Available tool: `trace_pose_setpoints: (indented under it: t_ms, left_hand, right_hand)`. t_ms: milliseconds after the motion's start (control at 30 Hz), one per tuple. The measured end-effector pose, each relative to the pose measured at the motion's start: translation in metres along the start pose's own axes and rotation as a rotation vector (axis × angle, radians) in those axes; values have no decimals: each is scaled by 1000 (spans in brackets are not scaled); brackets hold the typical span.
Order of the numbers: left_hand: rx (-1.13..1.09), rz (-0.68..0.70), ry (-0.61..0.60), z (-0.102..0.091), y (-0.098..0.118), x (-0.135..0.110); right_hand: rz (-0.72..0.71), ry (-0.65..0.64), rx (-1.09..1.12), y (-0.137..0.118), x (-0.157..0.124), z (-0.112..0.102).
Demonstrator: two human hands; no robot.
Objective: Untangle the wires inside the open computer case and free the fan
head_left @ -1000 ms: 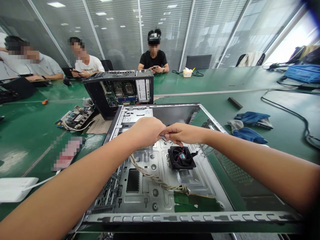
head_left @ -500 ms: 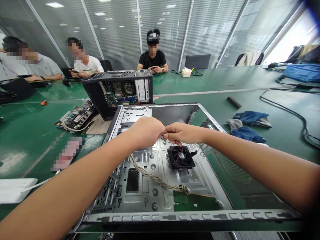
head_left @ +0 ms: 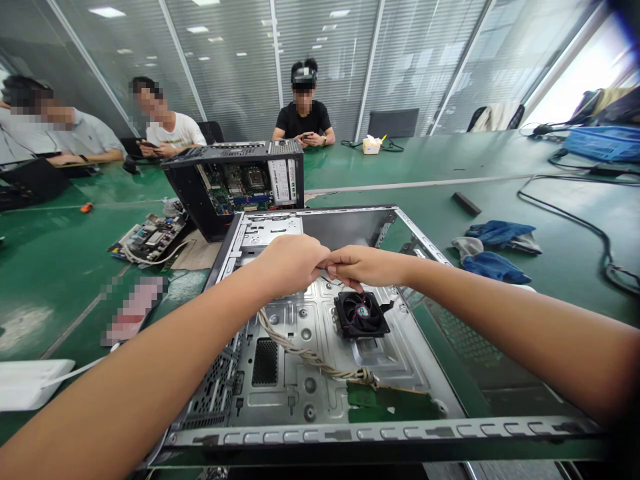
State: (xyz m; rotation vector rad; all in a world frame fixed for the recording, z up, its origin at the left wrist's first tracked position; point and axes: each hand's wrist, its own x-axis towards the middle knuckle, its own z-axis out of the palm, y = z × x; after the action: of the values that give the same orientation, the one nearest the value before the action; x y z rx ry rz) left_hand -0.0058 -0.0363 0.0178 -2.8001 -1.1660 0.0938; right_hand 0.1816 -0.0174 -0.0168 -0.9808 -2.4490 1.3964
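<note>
Over the open computer case, which lies flat, my two hands meet with their fingertips touching. My left hand is closed in a pinch, its back toward me. Its fingertips press against those of my right hand, which is also closed. A thin dark bit of cable shows just under the fingers; its end is hidden between them. Below my right hand a black cooling fan rests in the case, its coloured wires rising toward my fingers. A twisted beige cable bundle lies across the metal floor.
A second computer case stands upright behind, its board showing. Left of it lie a circuit board with parts, a phone and a white adapter. Blue-grey gloves and a black cable lie right. People sit across the table.
Both hands keep nearly the same place and grip. The view has shifted very slightly; the fan and the case have not moved.
</note>
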Motion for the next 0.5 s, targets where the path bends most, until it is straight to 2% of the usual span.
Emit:
trace_pose_setpoints:
  t_ms: [167,367,500]
  left_hand:
    - [-41,-10,82,2,-4,-1]
    - [-30,-45,-35,-9,3,-1]
    - [5,-42,-62,-12,6,-1]
  right_hand:
    - [10,10,20,-2,0,0]
    - [58,2,14,-6,-2,1]
    - [69,16,0,-6,-1,2]
